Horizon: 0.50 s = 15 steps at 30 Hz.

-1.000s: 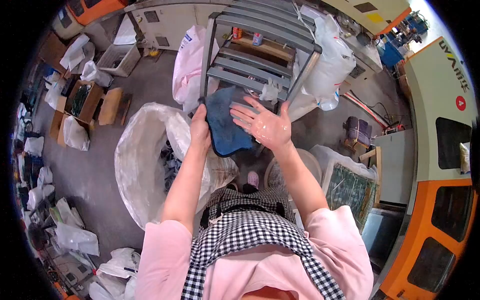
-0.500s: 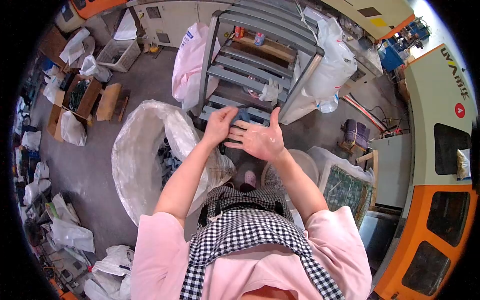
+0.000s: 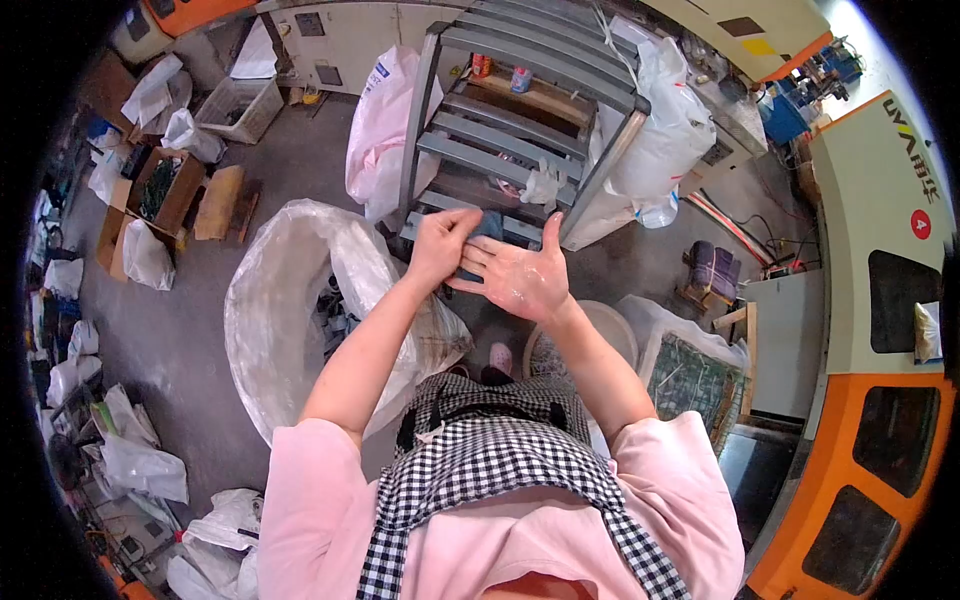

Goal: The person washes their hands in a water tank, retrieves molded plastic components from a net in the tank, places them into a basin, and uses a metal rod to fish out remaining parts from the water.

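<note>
My left hand [image 3: 440, 246] is closed in front of me, thumb and fingers pressed together beside the fingertips of the other hand. What it grips, if anything, is hidden. My right hand [image 3: 520, 280] lies palm up with fingers stretched toward the left hand and the thumb out. Its palm glistens and carries small pale specks. A dark blue-grey piece [image 3: 488, 227] shows just past the fingers; I cannot tell whether a hand touches it. Beyond both hands stands a grey metal slatted rack [image 3: 500, 160], with a crumpled white glove-like item [image 3: 542, 186] on a slat.
A large clear plastic bag [image 3: 275, 300] with dark pieces inside stands at left. A round tub [image 3: 612, 335] and a plastic-lined crate [image 3: 690, 385] are at right. Pink [image 3: 385, 130] and white sacks [image 3: 660, 130] flank the rack. An orange-and-cream machine [image 3: 880, 300] borders the right side.
My left hand has shifted very slightly, and my right fingers are a little more bent. Both hands stay in nearly the same place.
</note>
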### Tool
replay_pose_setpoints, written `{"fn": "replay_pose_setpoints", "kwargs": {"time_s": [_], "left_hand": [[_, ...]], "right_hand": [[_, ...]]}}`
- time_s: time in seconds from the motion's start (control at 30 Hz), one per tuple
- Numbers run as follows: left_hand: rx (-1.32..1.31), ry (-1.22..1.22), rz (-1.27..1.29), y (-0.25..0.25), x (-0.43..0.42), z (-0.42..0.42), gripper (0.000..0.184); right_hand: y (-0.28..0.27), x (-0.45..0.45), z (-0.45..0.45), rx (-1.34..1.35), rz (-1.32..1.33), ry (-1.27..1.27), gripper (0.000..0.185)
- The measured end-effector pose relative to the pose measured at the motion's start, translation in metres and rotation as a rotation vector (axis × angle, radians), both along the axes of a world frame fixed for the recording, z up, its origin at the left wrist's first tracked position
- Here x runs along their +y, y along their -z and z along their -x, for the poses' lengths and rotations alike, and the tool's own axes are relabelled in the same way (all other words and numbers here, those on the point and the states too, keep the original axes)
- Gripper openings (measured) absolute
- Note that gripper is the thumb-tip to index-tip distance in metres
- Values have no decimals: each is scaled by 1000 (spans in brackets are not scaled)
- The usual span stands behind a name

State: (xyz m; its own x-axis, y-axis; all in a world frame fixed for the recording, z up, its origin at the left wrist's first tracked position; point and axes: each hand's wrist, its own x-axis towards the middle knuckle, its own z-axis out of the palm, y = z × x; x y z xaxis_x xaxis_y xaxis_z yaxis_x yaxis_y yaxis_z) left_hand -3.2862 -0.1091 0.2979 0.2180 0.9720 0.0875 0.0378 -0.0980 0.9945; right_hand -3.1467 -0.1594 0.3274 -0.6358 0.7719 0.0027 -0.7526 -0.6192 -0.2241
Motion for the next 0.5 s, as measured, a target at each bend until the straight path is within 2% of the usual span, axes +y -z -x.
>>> {"fn": "replay_pose_setpoints", "kwargs": {"time_s": [0.1, 0.13, 0.17, 0.2, 0.23, 0.27, 0.3, 0.33, 0.4, 0.43, 0.5], "left_hand": [[-192, -182, 262, 5, 9, 1, 25], [-193, -181, 261, 5, 8, 0, 25], [-317, -255, 220, 3, 7, -2, 25], [-438, -327, 177, 1, 7, -2, 25], [-160, -400, 3, 0, 2, -6, 24], [-64, -329, -42, 0, -5, -13, 23], [-79, -234, 73, 0, -18, -25, 22], [-29, -247, -1, 2, -29, -38, 23], [22, -252, -79, 17, -38, -47, 23], [-169, -251, 53, 27, -38, -49, 23], [-536, -251, 391, 26, -40, -50, 24]], "right_hand": [[1, 3, 0, 8, -10, 25, 114], [1, 6, -1, 9, -38, 38, 111], [0, 9, -2, 10, -67, 50, 108], [-5, 9, -2, -35, -67, 69, 97], [3, 12, -1, -32, -70, 72, 97], [19, 16, 1, -235, -44, 158, 88], [30, 19, 5, -440, -16, 241, 80], [42, 20, 10, -440, -15, 241, 80], [53, 22, 24, -905, 83, 533, 56], [54, 23, 24, -903, 85, 544, 56], [56, 24, 20, -1249, -415, 881, 50]]}}
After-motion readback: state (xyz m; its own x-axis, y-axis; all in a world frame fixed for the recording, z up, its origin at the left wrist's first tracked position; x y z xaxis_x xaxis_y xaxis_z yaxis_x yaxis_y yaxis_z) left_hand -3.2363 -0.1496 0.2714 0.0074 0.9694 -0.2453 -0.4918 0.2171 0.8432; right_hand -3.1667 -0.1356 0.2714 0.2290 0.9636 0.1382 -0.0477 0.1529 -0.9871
